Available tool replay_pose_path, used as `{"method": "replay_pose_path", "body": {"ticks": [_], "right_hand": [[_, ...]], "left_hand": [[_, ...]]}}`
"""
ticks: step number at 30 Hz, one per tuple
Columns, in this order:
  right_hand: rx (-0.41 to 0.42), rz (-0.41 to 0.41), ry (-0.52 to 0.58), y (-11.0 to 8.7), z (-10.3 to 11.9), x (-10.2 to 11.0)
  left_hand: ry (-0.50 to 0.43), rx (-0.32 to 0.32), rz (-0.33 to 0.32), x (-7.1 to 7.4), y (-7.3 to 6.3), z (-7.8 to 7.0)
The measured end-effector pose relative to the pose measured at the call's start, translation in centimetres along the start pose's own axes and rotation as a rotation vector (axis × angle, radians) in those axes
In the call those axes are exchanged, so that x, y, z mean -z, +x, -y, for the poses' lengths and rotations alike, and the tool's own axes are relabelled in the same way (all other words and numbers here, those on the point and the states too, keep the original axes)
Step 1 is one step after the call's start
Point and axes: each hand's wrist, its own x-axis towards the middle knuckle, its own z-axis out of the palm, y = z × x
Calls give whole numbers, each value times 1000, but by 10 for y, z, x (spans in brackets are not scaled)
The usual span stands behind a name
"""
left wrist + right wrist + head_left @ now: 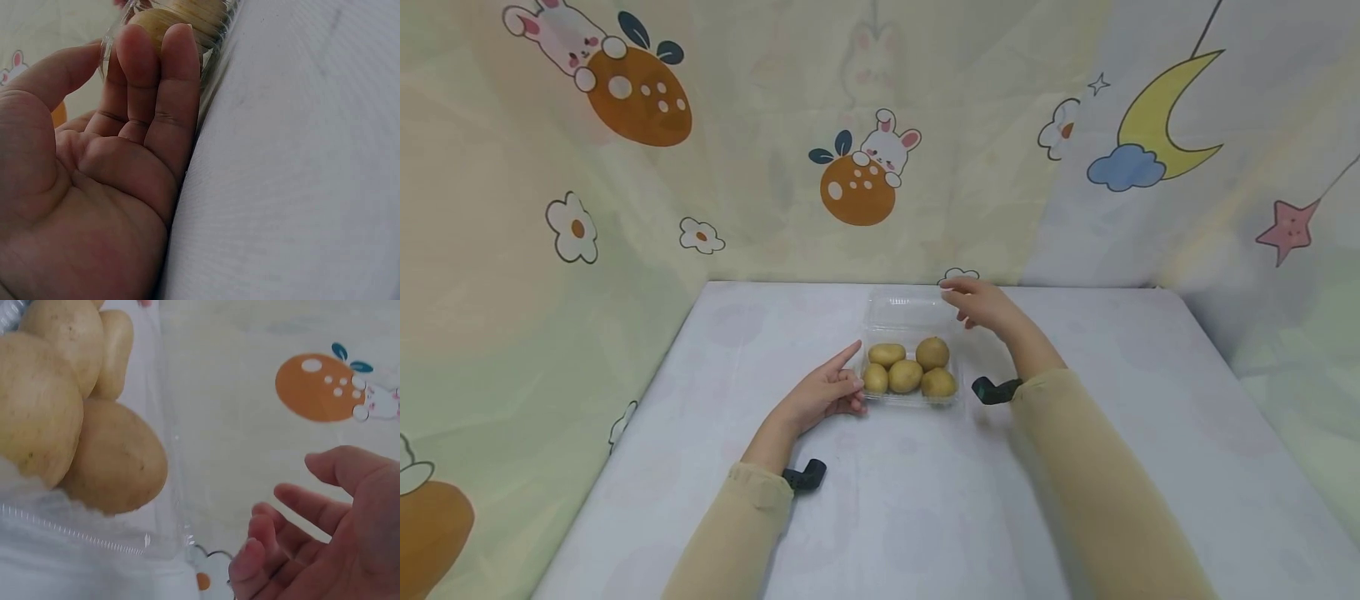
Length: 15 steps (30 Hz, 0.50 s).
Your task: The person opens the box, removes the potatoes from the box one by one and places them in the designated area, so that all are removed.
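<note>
Several potatoes (905, 377) lie in a clear plastic clamshell box (917, 402), whose lid (905, 312) is folded back behind them. At the box's left side is my left hand (822, 396), index finger pointing forward along the edge. The left wrist view shows its fingertips right at the box's wall, in front of a potato (155, 25). My right hand (988, 310) hovers by the lid's right edge, its fingers loosely bent and holding nothing. In the right wrist view, a gap separates that hand (312, 531) from the potatoes (119, 459).
The box stands on a table with a white cloth (880, 508). Behind the table and along its sides hangs a printed curtain (760, 167) with rabbits, flowers and a moon. A small black camera (805, 476) sits at the left wrist, another camera (995, 391) at the right.
</note>
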Motion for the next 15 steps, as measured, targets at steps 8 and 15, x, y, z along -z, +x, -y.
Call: {"method": "replay_pose_path", "body": {"ticks": [8, 15], "right_hand": [[163, 234, -59, -6, 24, -10], [205, 410, -137, 1, 29, -24]], "left_hand": [[2, -11, 9, 0, 0, 0], [-5, -4, 7, 0, -1, 0]]}}
